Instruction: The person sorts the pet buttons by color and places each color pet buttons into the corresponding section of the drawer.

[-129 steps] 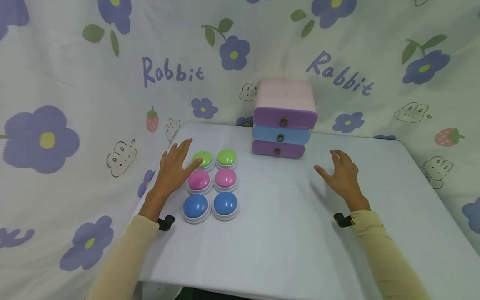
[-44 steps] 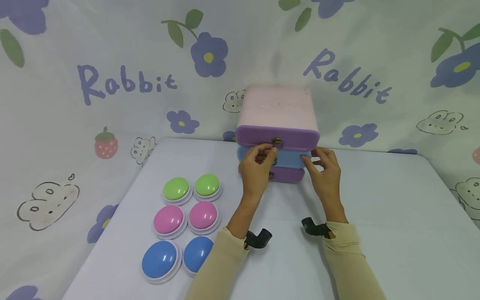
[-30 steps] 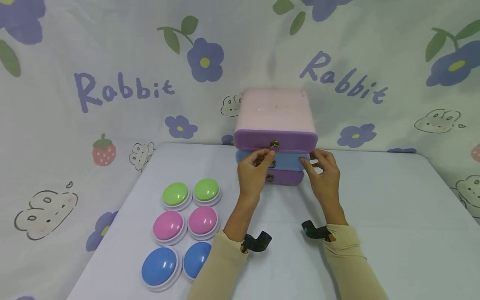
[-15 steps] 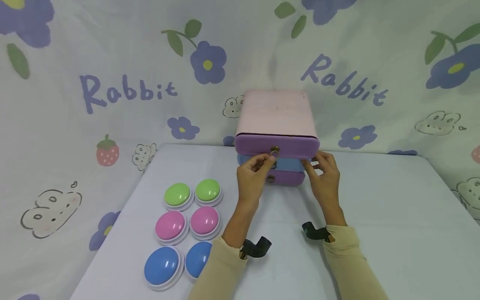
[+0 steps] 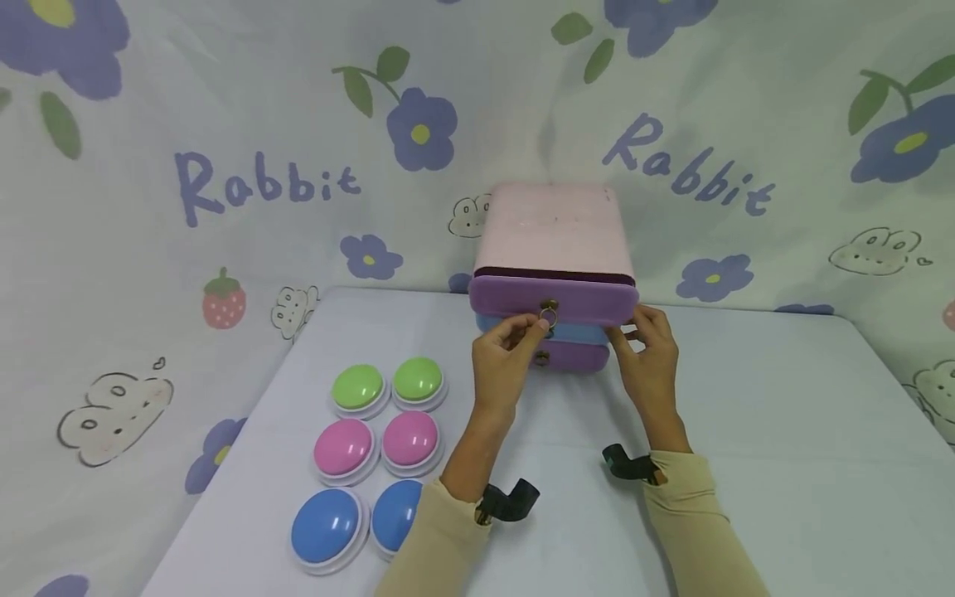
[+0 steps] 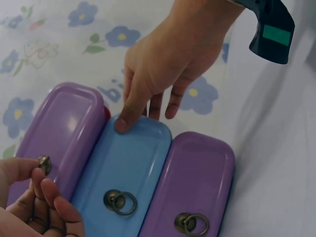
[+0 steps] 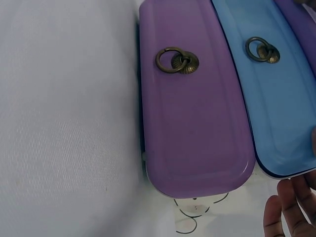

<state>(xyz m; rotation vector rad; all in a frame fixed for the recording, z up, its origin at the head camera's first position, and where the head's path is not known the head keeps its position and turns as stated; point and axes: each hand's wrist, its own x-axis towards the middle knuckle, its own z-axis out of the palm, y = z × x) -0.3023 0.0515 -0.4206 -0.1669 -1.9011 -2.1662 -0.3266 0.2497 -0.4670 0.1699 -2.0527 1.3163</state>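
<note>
A pink mini drawer cabinet [image 5: 554, 228] stands at the back of the table, with three stacked drawers. Its top purple drawer [image 5: 597, 303] is pulled partly out, and a dark gap shows behind its front. My left hand [image 5: 496, 369] pinches the brass ring pull [image 5: 548, 310] of that drawer between thumb and finger. At the cabinet's right side, my right hand [image 5: 651, 365] grips the edge, its thumb on the blue middle drawer [image 6: 126, 168] and its fingers round the side. The bottom purple drawer [image 7: 197, 123] is in, its ring hanging free.
Several dome buttons on white bases stand in pairs at the table's left: green [image 5: 357, 386], pink [image 5: 344, 448] and blue [image 5: 325, 526]. My left sleeve [image 5: 440, 539] covers part of one blue button. A printed cloth [image 5: 283, 83] hangs behind the white table [image 5: 783, 431].
My hands have moved from apart above the table to the cabinet. Over the last second the left hand has drawn the top drawer outward; the right hand has stayed at the side.
</note>
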